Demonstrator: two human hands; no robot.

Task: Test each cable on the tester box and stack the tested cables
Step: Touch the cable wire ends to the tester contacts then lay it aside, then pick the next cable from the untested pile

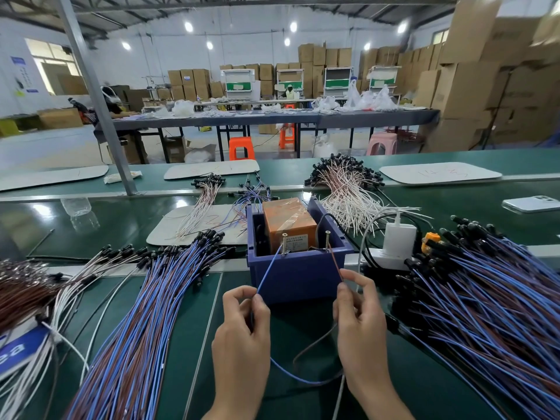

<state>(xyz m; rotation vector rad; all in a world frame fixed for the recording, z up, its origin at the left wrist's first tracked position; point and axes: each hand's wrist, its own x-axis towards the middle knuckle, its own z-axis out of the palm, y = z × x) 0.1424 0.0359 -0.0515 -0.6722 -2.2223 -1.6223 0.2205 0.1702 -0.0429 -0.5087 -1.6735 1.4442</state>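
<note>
Far left of the left grip, a matted bundle of brown leads (21,292) lies beside a few thin white wires (69,298). Nearer the left grip, a broad fan of blue-and-brown cables (145,313) spreads across the green tabletop (233,280), smooth strands with black moulded caps at their far ends. A narrow strip of bare mat separates this fan from the left grip.

The left grip (242,338) pinches one blue lead (266,274) between thumb and forefinger. The lead rises forward to the left of two upright metal screws (284,244).

Just ahead of both grips stands the tester box (297,277), one square blue plastic bin with straight walls. It holds a single orange block (288,219) wrapped in glossy tape. Open mat lies between the two grips, and the lead's slack loops there.

The right grip (360,322) pinches one brown lead (335,262) at its fingertips. This lead runs up to the second screw (327,239).

Beyond the right grip, one white charger (398,237) is plugged into a white power strip. To the right grip's right, a dense heap of blue-and-brown cables (485,298) with black caps covers the tabletop to its edge. Farther back, a tangle of white cables (348,189) lies behind the box, and a pale phone (530,204) rests flat.
</note>
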